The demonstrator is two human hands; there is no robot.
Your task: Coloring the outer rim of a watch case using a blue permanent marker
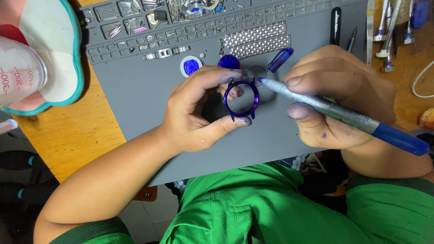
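Pinching the blue ring [241, 100] between thumb and fingertips above the grey mat [149, 99], the left hand [199, 113] kept its rim turned toward the pen. The right hand [343, 97] was closed around that blue marker [343, 115], tip touching the ring's upper edge; its cap [280, 59] lay just behind, within easy reach.

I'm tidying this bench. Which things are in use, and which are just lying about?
In use: blue watch case in left hand; blue marker in right hand.

Lying about: marker cap, metal watch band, black pen, measuring cup.
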